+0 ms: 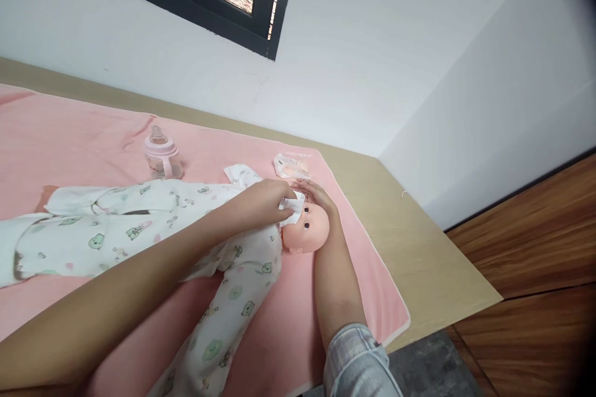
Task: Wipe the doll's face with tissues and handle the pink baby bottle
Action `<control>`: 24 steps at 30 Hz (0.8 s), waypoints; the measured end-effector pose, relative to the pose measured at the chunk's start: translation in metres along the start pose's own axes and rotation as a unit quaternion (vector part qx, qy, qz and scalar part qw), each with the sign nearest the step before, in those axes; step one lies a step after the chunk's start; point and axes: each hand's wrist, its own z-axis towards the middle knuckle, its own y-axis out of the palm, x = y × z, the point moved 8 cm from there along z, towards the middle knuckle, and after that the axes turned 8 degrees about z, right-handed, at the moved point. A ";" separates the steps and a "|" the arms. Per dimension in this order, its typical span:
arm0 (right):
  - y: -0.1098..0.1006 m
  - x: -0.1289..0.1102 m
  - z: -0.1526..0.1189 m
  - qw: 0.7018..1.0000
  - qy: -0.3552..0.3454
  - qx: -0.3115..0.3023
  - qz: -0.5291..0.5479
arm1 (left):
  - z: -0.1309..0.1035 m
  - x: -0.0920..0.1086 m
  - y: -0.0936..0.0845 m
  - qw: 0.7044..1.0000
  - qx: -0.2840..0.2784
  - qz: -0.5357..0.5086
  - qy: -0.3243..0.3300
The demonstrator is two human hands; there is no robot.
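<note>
Doll (310,229) on its back across the pink blanket (93,130), head to the right, legs to the left, face up with both eyes open; it wears a white printed suit (246,260), one sleeve stretched out toward the near side; my left hand (272,195) reaches over its chest, fingers pinched narrow on a white tissue or cloth (294,206), which covers the lower face below the eyes; my right hand (316,193) curves round the far right of the head, fingers extended and grasping nothing I can see, wrist beside the crown; whether the palm presses the head, I cannot tell; a pink-capped bottle (161,152) stands upright beyond the legs, left of my hands; a small clear packet (291,165) lies just beyond my right fingertips; bare wooden surface (395,217) shows right of the blanket.
</note>
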 end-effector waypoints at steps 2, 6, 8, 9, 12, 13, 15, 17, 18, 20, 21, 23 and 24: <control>0.000 -0.001 -0.001 1.000 0.000 -0.001 -0.001 | 0.000 0.002 0.003 1.000 -0.004 0.008 -0.006; 0.002 -0.002 -0.003 1.000 0.004 -0.001 -0.002 | 0.002 0.006 0.004 1.000 0.006 0.015 -0.023; 0.002 -0.002 -0.003 1.000 0.007 0.000 -0.002 | 0.002 0.008 0.004 1.000 0.014 0.016 -0.023; 0.002 -0.001 -0.003 1.000 0.008 0.001 -0.002 | 0.001 0.008 0.004 0.999 0.018 0.015 -0.021; 0.000 -0.001 -0.002 1.000 0.012 0.009 -0.002 | 0.001 0.008 0.002 0.999 0.037 0.014 -0.017; -0.001 0.000 -0.001 1.000 0.013 0.012 -0.003 | 0.001 0.008 0.001 0.999 0.043 0.016 -0.018; -0.003 0.000 0.002 1.000 0.016 0.017 -0.004 | 0.001 0.007 0.000 0.998 0.048 0.021 -0.024; -0.004 0.001 0.004 1.000 0.018 0.020 -0.005 | 0.002 0.006 0.001 0.998 0.043 0.022 -0.030; -0.005 0.001 0.005 1.000 0.018 0.021 -0.005 | 0.002 0.006 0.002 0.998 0.039 0.020 -0.033; -0.007 0.002 0.006 1.000 0.019 0.023 -0.005 | 0.002 0.006 0.002 0.998 0.036 0.012 -0.041; -0.008 0.003 0.007 1.000 0.019 0.023 -0.004 | 0.002 0.007 0.001 0.998 0.036 0.009 -0.045; -0.009 0.004 0.009 1.000 0.019 0.023 -0.003 | 0.002 0.008 -0.001 0.998 0.039 0.007 -0.044; -0.010 0.004 0.009 1.000 0.019 0.023 -0.002 | 0.002 0.009 -0.002 0.998 0.040 0.007 -0.041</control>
